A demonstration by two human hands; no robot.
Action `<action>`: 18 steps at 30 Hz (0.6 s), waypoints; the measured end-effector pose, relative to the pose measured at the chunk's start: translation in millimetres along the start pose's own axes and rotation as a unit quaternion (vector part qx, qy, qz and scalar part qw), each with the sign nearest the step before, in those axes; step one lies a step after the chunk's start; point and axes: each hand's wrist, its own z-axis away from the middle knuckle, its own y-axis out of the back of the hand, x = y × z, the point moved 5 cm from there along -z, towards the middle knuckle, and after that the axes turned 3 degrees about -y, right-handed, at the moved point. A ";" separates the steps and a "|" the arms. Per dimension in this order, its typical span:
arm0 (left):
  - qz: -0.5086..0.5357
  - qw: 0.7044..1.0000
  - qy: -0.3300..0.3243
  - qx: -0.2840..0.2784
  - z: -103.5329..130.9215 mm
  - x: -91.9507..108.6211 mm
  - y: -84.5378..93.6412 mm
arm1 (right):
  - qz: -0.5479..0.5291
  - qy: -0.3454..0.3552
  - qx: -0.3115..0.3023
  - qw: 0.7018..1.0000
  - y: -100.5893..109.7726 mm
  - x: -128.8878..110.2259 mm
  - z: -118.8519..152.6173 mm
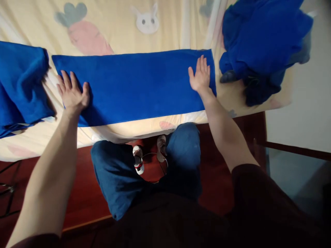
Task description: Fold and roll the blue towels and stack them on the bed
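Observation:
A long blue towel point(137, 86) lies flat and smooth across the pale yellow bedsheet point(170, 17), its long sides running left to right. My left hand point(72, 92) rests palm down on the towel's left end, fingers spread, thumb pointing inward. Near the opposite end, my right hand point(200, 75) lies flat on the cloth, its fingers stretched out and close together. Neither hand grips anything.
More blue cloth point(20, 86) lies at the left. A crumpled blue pile point(263, 41) sits at the right, beside a white wall point(305, 113). My knees point(184, 144) are below the sheet's front edge, over a reddish floor point(85, 186).

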 end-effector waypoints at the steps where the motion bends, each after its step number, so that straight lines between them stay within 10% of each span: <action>1: -0.003 1.000 0.014 -0.013 -11.8 -6.3 0.2 | 0.016 -0.012 0.005 1.000 1.5 1.8 -9.7; 7: -0.055 0.995 0.064 -0.053 -54.8 -33.2 -5.4 | 0.039 -0.041 0.046 0.997 5.0 16.2 -39.1; 13: -0.104 0.985 -0.124 -0.053 -65.4 -26.2 -6.4 | 0.000 -0.017 0.077 0.997 13.4 23.6 -54.2; 18: -0.042 0.992 -0.095 -0.068 -97.9 -51.7 -27.5 | -0.006 -0.007 0.069 0.998 26.6 63.2 -104.9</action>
